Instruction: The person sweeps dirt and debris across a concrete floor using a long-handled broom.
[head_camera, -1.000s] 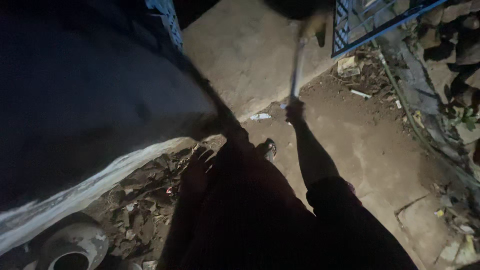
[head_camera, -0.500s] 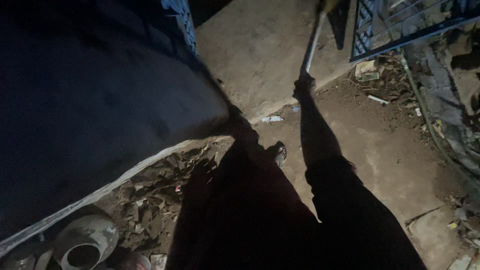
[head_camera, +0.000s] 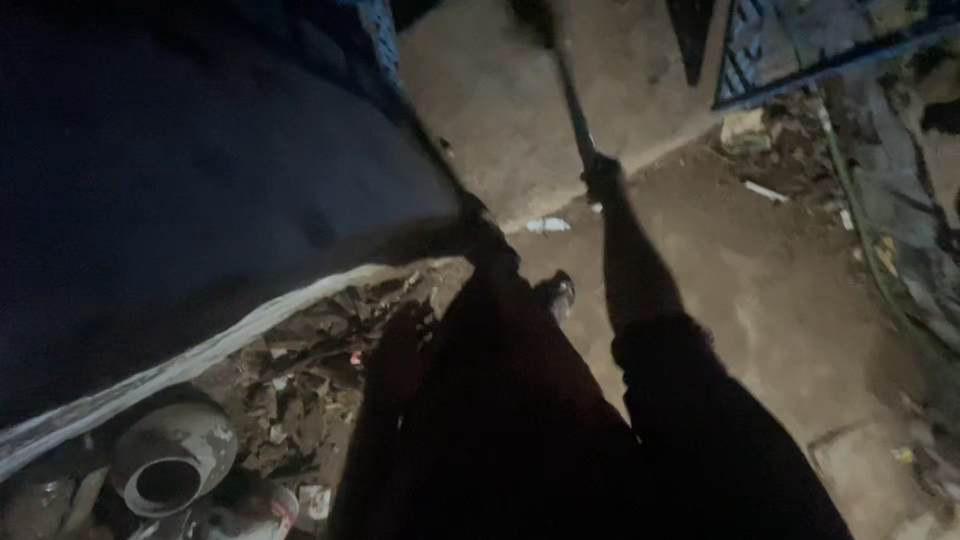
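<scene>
Looking down from the head camera, the nearest shape was the person's own dark-clothed body, filling the lower middle in deep shadow. At the lower left a rounded grey clay pot (head_camera: 170, 470) with a dark open mouth lay tilted among dry leaves and rubble (head_camera: 300, 385), beside a pale curved edge (head_camera: 200, 355) of a large dark mass that covered the upper left. A sandalled foot (head_camera: 556, 293) showed on the packed brown earth floor (head_camera: 780, 300) just past the body. The right arm reached forward, and the right hand (head_camera: 602, 177) had its fingers wrapped tightly round the lower end of a long thin dark pole (head_camera: 572, 95), which slanted up and away over a paler concrete slab (head_camera: 480, 110). Whether the left hand (head_camera: 395, 345), a dim outline by the rubble, was open or closed could not be told. Farther off, a white scrap (head_camera: 547, 225) lay at the slab's edge, and a blue metal grille (head_camera: 800, 45) stood at the upper right.
</scene>
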